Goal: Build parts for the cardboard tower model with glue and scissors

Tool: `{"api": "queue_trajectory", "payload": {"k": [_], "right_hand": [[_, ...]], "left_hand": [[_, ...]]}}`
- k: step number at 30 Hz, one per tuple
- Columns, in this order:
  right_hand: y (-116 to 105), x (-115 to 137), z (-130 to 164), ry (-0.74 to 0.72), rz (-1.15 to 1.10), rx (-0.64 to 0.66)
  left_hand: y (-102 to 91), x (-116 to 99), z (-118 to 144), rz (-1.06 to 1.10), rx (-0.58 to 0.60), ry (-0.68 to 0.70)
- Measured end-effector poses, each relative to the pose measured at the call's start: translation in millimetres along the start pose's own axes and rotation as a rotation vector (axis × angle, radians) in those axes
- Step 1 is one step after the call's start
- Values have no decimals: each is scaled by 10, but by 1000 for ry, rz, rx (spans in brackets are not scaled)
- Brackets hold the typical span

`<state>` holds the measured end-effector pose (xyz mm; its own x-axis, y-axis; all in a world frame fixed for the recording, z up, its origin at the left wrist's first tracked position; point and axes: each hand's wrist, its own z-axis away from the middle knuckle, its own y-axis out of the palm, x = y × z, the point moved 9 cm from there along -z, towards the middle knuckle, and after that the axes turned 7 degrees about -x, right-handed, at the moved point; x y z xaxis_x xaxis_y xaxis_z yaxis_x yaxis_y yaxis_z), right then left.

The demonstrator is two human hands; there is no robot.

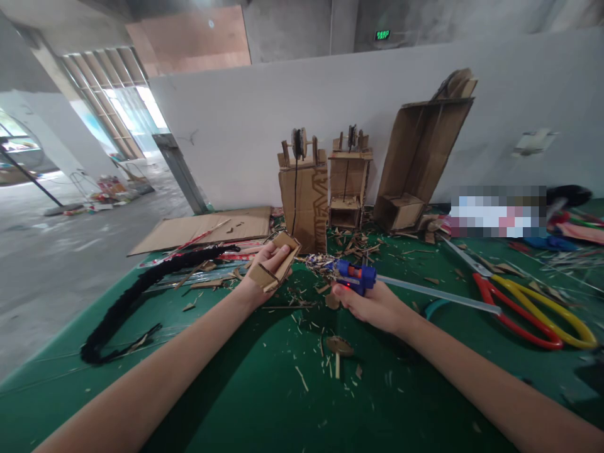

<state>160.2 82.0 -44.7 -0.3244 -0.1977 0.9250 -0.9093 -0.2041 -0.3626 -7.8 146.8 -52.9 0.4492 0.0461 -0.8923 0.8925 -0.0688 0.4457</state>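
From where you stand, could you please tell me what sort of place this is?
Probably a craft workspace: the right hand holds a glue gun, and scissors and cardboard scraps lie on a green table.

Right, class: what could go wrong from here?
The blue plastic glue gun in the right hand points towards the left hand, which holds the folded brown cardboard piece; hot glue might burn fingers. Small brown scraps around its front end could stick to any glue. The long translucent glue stick might snag the red-and-yellow-handled scissors.
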Motion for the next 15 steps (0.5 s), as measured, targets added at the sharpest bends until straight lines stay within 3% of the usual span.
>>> {"api": "queue_trajectory", "payload": {"k": [15], "right_hand": [[-17,-102,33,31,155,21]], "left_hand": [[-21,11,4,-7,-11,-6]]}}
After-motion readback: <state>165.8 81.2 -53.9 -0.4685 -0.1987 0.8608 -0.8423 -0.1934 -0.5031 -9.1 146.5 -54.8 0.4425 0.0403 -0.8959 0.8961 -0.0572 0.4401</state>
